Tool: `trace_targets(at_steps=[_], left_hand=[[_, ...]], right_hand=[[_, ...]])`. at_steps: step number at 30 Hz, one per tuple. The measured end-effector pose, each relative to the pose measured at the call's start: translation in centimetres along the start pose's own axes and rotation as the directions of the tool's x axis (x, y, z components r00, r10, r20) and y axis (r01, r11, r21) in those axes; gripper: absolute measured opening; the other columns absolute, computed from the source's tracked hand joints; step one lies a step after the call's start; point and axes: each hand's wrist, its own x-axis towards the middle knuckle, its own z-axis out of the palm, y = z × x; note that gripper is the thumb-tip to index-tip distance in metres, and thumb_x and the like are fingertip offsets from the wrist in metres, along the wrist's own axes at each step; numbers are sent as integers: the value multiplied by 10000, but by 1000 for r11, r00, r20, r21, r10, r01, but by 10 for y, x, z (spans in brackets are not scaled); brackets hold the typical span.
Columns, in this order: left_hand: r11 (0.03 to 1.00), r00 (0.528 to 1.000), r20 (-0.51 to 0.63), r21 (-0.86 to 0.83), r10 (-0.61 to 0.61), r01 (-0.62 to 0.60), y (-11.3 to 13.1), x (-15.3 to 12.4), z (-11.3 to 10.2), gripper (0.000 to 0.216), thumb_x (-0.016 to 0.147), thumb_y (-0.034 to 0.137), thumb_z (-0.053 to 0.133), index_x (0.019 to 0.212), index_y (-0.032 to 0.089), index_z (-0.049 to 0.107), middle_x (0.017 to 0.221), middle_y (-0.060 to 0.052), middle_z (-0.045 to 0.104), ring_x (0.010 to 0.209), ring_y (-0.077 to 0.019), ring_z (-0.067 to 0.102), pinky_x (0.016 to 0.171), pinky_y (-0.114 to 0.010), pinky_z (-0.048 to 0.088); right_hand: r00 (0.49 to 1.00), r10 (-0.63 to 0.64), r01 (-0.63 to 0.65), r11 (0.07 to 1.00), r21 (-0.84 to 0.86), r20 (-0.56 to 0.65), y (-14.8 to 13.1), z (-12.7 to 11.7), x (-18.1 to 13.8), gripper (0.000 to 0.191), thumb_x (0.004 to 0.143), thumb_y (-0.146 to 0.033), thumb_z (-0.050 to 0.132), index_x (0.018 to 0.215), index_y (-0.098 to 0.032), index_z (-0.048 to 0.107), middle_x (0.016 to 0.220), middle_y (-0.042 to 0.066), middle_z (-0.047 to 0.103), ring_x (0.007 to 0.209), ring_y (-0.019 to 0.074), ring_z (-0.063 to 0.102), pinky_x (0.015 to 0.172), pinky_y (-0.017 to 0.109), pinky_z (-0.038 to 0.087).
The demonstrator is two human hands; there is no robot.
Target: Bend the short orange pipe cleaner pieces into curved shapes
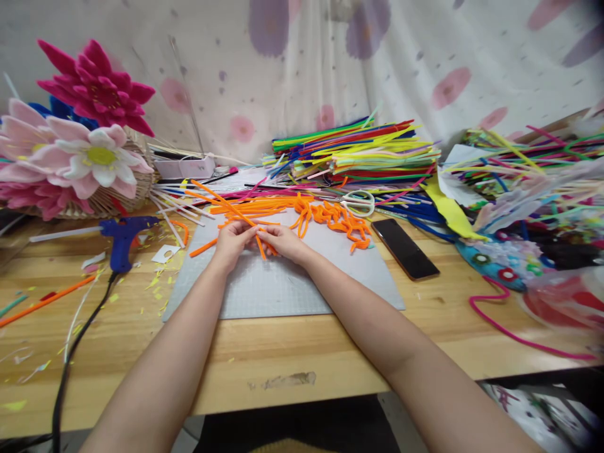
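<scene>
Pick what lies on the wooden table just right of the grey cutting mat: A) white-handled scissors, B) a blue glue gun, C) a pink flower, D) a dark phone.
D: the dark phone lies flat on the wooden table beside the right edge of the grey cutting mat; the blue glue gun lies to the mat's left.

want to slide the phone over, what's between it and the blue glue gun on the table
In the head view, the grey mat lies between the phone and glue gun, with both hands on it pinching orange pipe cleaners.
</scene>
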Motion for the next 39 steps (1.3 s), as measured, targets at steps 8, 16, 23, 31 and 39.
trace_targets(at_steps=[8,16,23,31,39], left_hand=[[1000,998,-59,18,19,-18,1,1,2,270,535,315,740,646,119,590,500,21,542,370,-46,410,368,-181,302],[977,997,-54,-209,-56,44,6,5,-2,293,622,398,690,712,134,599,575,10,550,483,-61,500,409,-158,351],[879,968,-197,-474,-153,42,11,7,3,221,687,289,668,606,132,535,433,69,362,343,-2,299,326,-121,246],[850,956,-246,-526,-159,6,14,7,2,214,720,225,644,575,118,528,431,68,369,339,13,284,325,-105,222],[874,984,-87,-475,-157,98,7,3,8,191,684,293,672,718,127,586,542,31,515,454,-33,477,393,-120,360]], right_hand=[[986,-25,10,996,91,162,-7,6,1,219,772,-359,549,772,-145,503,655,-14,581,537,57,537,497,172,440],[992,4,-21,991,134,124,-9,10,-6,336,808,-462,462,646,-172,413,382,-118,292,303,19,303,330,143,259],[986,21,-36,996,83,167,-7,19,-3,350,792,-476,474,663,-151,474,406,-52,523,380,62,508,407,159,366],[984,-32,10,992,127,173,-9,20,-4,316,815,-411,465,630,-154,469,367,-57,482,395,86,527,439,179,359],[996,-15,-6,973,232,89,0,9,-7,370,742,-514,522,659,-156,482,382,-54,511,415,96,548,430,182,385]])
